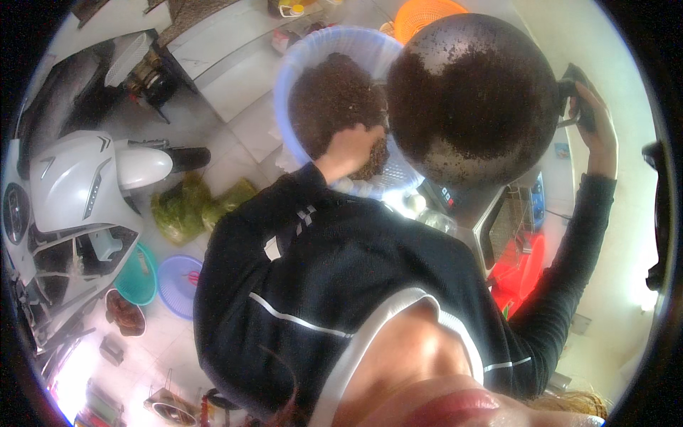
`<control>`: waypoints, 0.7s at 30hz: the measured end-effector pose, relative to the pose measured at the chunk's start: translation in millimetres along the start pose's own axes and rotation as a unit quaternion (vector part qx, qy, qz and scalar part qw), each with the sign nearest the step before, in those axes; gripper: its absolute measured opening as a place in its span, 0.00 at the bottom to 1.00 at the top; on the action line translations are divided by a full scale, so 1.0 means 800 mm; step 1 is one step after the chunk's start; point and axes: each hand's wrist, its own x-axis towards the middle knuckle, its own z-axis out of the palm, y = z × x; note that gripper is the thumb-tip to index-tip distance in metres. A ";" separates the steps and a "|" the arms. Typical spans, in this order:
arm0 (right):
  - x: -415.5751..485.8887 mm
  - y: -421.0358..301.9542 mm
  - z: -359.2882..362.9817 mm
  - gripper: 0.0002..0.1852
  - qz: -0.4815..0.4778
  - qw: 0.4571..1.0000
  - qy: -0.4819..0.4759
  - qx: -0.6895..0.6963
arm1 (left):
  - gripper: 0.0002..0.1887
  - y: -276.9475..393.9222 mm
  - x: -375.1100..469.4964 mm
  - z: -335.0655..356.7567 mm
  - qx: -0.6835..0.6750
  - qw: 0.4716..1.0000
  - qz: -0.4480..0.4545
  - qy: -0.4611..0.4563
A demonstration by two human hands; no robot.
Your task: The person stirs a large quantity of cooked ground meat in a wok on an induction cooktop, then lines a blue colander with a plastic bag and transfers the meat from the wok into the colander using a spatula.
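Note:
A large wok (469, 101) is tipped, its blackened, worn underside facing me. My right hand (597, 117) grips its handle at the right, with something dark against the palm. Left of the wok stands a blue-rimmed plastic basket (284, 107), with a heap of dark brown, crumbly material (336, 96) inside. My left hand (349, 152) reaches over the near part of the heap, fingers bent beside the wok's edge. The fingertips are partly hidden, and whether they hold anything is unclear. The wok covers the basket's right part.
An orange basket (421, 18) stands behind the wok. To the left are a white motor scooter (74, 176), bags of green leaves (181, 213) and teal (141, 275) and purple (173, 285) baskets. A metal oven-like appliance (488, 227) and a red container (520, 267) sit at the right, near the pale wall.

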 end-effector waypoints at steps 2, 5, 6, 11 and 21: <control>-0.010 0.004 -0.009 0.10 0.010 1.000 0.013 -0.023 | 0.12 -0.021 0.006 -0.012 -0.004 0.999 -0.032 0.019; -0.013 0.014 -0.028 0.11 0.004 1.000 0.012 0.013 | 0.12 -0.036 0.009 -0.035 -0.079 0.991 -0.108 -0.004; -0.014 0.016 -0.037 0.11 0.011 1.000 0.016 0.006 | 0.10 -0.038 0.008 -0.044 -0.095 0.988 -0.121 0.007; -0.006 0.027 -0.050 0.15 0.032 0.998 0.053 0.007 | 0.10 -0.001 0.005 -0.044 -0.113 0.993 0.025 0.008; -0.023 0.040 -0.069 0.18 0.006 0.999 0.003 -0.032 | 0.10 -0.020 0.058 0.006 -0.139 0.987 -0.074 0.015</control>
